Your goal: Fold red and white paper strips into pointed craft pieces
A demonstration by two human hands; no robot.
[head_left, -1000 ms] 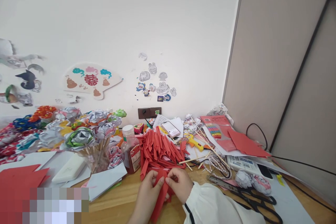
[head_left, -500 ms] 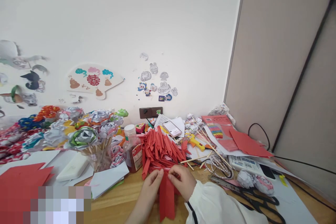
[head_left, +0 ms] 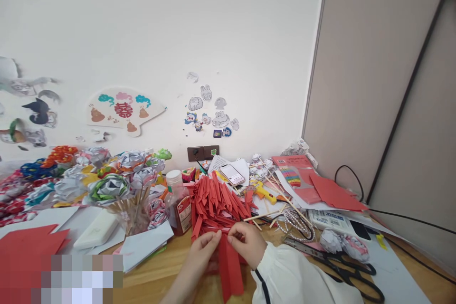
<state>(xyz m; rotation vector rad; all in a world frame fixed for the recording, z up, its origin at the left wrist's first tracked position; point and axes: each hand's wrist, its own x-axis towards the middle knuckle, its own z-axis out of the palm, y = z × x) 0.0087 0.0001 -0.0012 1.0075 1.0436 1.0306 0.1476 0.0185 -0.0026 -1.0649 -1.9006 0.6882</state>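
Just now, the fingers of both hands pinch the upper end of the red strip (head_left: pixel 231 268), thumb to index: left hand (head_left: pixel 204 251) at its left edge, right hand (head_left: pixel 248 246) at its right. Grip gap narrow; the remaining right fingers are curled in. Strip hangs between the hands toward the near edge of the table (head_left: pixel 164 275), a lengthwise crease parting two long faces.

Change: lower end has swung a little to the right over the last half second, and the faces now look more angled to each other. Judgement: the crease is being opened or set, strip not yet in final shape.

Against one second ago: strip then ran narrow and slanted to the lower left; now broader, leaning right. Left thumb has come off its face, back to the edge.

Outward: pile of folded red strips (head_left: pixel 217 199) just beyond the fingertips, unchanged; bottle (head_left: pixel 179 206) left of it, scissors (head_left: pixel 344 266) well right, both unmoved.
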